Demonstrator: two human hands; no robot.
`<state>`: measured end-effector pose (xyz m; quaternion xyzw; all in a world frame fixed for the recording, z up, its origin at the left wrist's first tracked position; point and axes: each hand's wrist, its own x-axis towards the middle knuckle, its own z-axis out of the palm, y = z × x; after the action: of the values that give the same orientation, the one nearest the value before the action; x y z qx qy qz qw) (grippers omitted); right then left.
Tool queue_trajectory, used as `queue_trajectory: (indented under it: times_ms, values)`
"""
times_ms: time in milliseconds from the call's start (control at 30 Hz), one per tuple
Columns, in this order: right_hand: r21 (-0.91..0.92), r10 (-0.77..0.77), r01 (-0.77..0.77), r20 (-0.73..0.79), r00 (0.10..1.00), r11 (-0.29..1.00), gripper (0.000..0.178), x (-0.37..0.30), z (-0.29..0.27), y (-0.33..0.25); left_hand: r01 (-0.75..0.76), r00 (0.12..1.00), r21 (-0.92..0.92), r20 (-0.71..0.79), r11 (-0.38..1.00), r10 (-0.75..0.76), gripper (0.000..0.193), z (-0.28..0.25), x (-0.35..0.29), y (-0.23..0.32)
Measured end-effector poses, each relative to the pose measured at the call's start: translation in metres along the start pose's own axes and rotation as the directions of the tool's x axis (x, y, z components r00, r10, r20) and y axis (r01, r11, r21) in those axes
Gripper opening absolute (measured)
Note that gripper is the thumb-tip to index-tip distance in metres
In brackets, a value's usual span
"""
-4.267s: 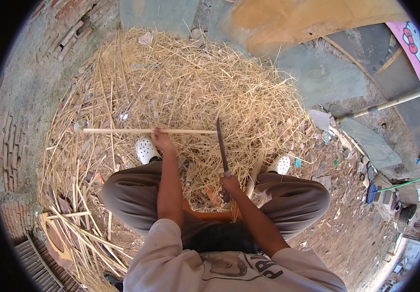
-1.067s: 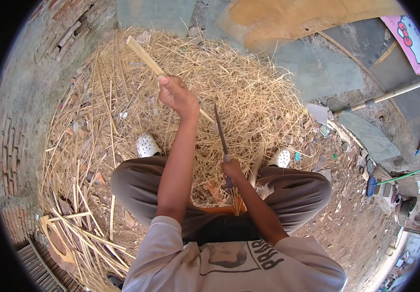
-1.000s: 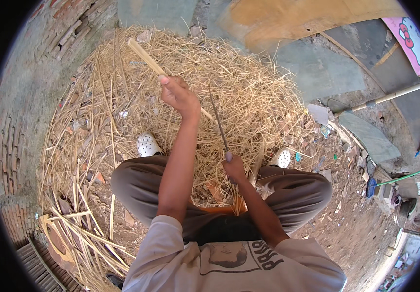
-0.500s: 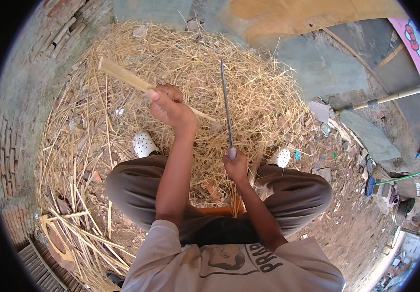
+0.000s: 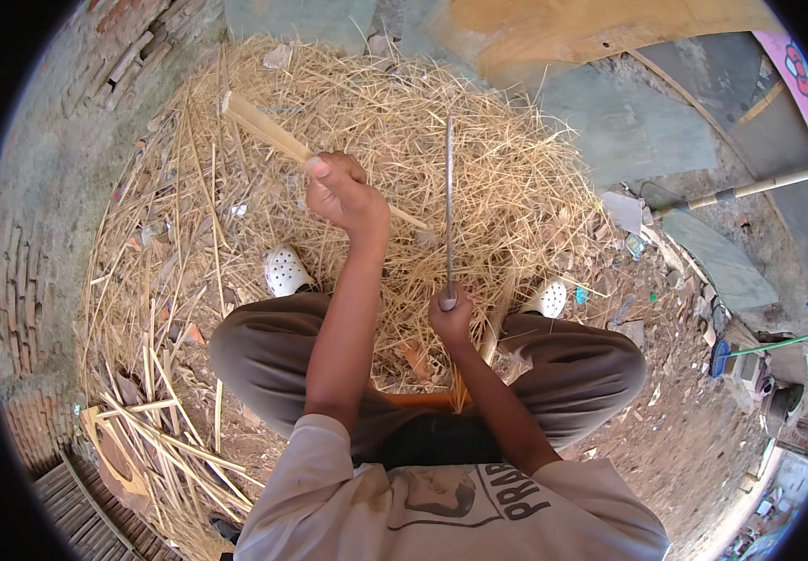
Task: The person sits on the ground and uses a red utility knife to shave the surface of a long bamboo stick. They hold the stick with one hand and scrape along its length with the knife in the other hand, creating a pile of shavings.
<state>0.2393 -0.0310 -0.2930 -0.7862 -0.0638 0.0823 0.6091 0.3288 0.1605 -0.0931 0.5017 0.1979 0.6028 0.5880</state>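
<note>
My left hand (image 5: 348, 194) is closed around a pale bamboo strip (image 5: 266, 128). Its wide end points up and to the left, and a thin end comes out below the hand toward the blade. In my right hand (image 5: 451, 316) is the handle of a long, narrow knife (image 5: 449, 201), its blade pointing away from me, edge-on to the view. The strip's thin end lies close to the blade; I cannot tell whether they touch. Beneath both hands spreads a heap of straw-coloured shavings (image 5: 507, 178).
White perforated clogs (image 5: 284, 271) are on my feet beside the heap. Longer split strips (image 5: 165, 435) lie at lower left, near a brick wall (image 5: 16, 290). Grey sheets (image 5: 638, 131) and a pole (image 5: 764, 186) lie at upper right. Debris covers the soil at right.
The whole view has shifted slightly. The knife blade, which leaned left, now stands nearly straight up in view. Both hands keep their holds, and the bamboo strip stays at much the same slant.
</note>
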Motion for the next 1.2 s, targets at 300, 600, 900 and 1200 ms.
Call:
queue_trajectory:
  times_ms: [300, 600, 900, 1200]
  values:
    - [-0.372, 0.745, -0.669, 0.101, 0.66, 0.643, 0.027, -0.018, -0.018, 0.119, -0.023, 0.998, -0.046, 0.056, 0.999, 0.025, 0.059, 0.006, -0.007, -0.008]
    - [-0.164, 0.238, -0.236, -0.007, 0.971, 0.958, 0.017, 0.017, -0.011, 0.006, 0.042, 0.996, -0.072, 0.076, 0.997, -0.037, 0.059, -0.004, -0.005, 0.006]
    - [-0.229, 0.213, -0.201, 0.026, 0.977, 0.952, 0.012, 0.012, -0.012, -0.001, 0.033, 0.977, -0.189, 0.214, 0.981, 0.008, 0.059, -0.004, -0.005, 0.003]
    - [-0.128, 0.142, -0.142, -0.008, 0.99, 0.982, 0.012, 0.003, -0.002, 0.016, 0.225, 0.921, -0.321, 0.377, 0.92, -0.094, 0.06, -0.012, 0.004, -0.004]
